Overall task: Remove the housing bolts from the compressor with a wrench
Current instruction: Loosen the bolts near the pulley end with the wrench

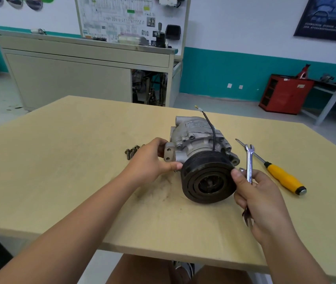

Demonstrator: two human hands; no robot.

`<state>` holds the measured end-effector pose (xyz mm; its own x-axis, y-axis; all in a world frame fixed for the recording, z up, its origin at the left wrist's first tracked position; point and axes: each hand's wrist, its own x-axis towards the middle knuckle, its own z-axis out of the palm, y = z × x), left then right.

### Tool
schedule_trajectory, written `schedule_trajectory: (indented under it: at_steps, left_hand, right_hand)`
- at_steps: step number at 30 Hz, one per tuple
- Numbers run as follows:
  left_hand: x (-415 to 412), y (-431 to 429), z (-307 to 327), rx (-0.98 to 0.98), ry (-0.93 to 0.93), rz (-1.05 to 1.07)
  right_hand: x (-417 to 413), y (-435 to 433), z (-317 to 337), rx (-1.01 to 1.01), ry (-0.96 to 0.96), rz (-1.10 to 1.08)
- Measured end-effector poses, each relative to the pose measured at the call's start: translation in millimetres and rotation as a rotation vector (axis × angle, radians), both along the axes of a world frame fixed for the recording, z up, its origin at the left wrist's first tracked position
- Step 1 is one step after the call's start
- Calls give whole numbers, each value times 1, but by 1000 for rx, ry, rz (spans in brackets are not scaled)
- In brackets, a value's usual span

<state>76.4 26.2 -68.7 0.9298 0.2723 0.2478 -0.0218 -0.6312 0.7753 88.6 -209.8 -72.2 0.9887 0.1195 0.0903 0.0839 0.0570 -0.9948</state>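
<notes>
Compressor (195,140) lies on its side mid-surface (81,160), black pulley (206,177) facing you at the near end. Your left hand (150,160) grips the housing's left mounting ear, fingers (157,142) curled round it. Your right hand (259,199) has its fingers closed on the wrench (249,160), thumb touching the pulley rim. Several bolts (131,151) lie loose just left of the housing; a screwdriver (284,177) rests at right. Judgement: you are locating the next bolt. Seat the wrench fully on the head before pulling, brace the body so it cannot roll, and park each bolt with the others.
</notes>
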Motion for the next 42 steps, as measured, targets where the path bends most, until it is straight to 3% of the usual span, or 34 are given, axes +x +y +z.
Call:
schedule_trajectory:
  at_steps: [10,13,16,20,24,29,34,39,42]
  left_hand:
    - [0,-37,-4,-5,-75,224]
    - [3,-49,-4,-19,-99,250]
    - [11,-56,-4,-41,-93,271]
    - [24,-64,-2,-82,-87,287]
    - [25,-66,-6,-135,-107,252]
    - [11,-72,-9,-170,-221,339]
    - [7,-92,-5,-458,-192,106]
    - [16,-101,1,-750,-131,35]
    - [19,-101,0,-829,-94,10]
  right_hand:
    - [19,-7,21,-99,-1,-140]
    - [14,-13,31,-238,-160,-151]
    - [2,-13,39,-336,-266,29]
    - [-4,-9,43,-601,-227,217]
    - [1,-1,54,-827,-203,168]
    - [12,8,70,-920,-160,156]
    - [17,14,68,-962,-216,160]
    - [18,17,59,-932,-243,117]
    - [19,17,50,-861,-216,104]
